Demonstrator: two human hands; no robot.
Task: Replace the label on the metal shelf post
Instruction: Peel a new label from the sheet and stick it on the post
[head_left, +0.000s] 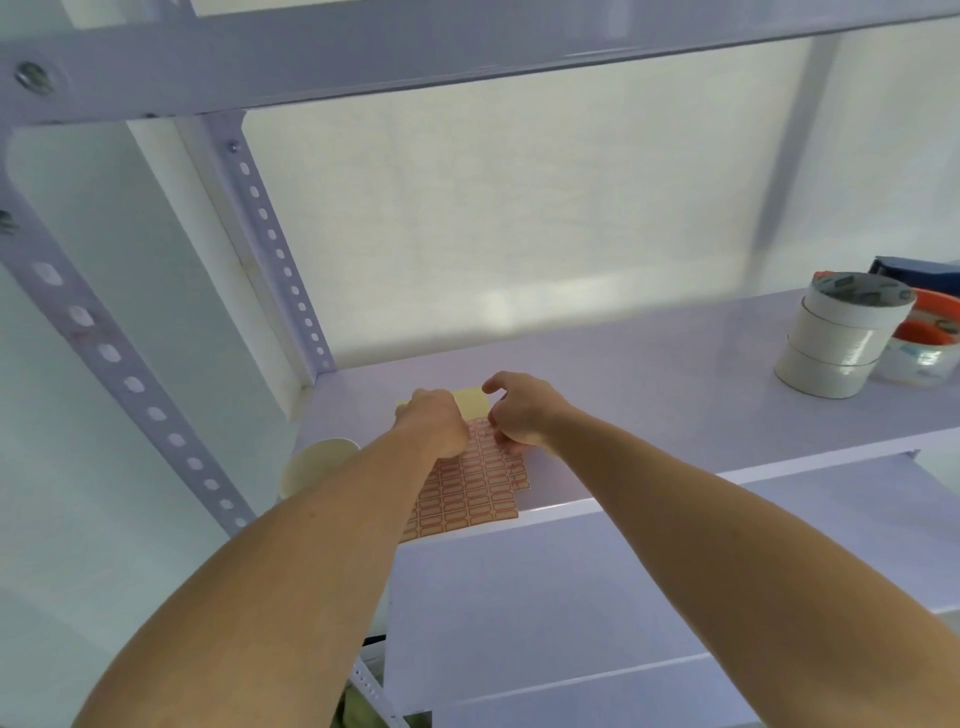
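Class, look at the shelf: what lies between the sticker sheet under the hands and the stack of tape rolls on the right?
In the head view, only bare shelf lies between the sticker sheet and the tape rolls.

shelf board (649, 384): painted metal, smooth, showing a soft gloss
shelf post (104, 348): painted metal, perforated, looking matt
label sheet (467, 491): paper, lying flat, red-bordered stickers on a slick-looking backing
tape rolls (836, 338): off-white tape, sides shining faintly
paper cup (311, 462): matt cream paper
bolt (32, 77): bare metal, glinting
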